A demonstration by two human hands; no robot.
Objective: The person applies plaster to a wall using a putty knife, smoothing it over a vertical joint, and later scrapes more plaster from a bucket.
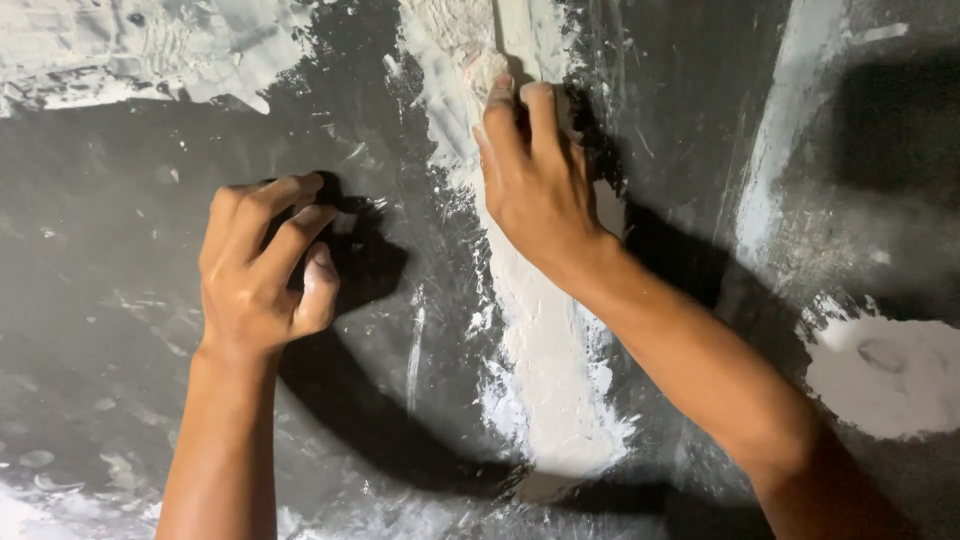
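Note:
My right hand [535,180] reaches up the dark grey wall [120,300], fingers pressed on a flat pale scraper blade [530,40] that pokes out above the fingertips. The blade lies on a long vertical strip of white filler [545,360] running down the wall's middle. My left hand [260,270] rests to the left on bare dark wall, its fingers curled in and its thumb tucked against them. A small pale fleck shows by its fingertips; I cannot tell whether it holds anything.
Rough white filler covers the upper left corner [130,50]. A rounded white patch [890,370] sits at the right, below a pale vertical streak [785,130]. Smears of white run along the bottom edge [400,515]. Both arms cast dark shadows.

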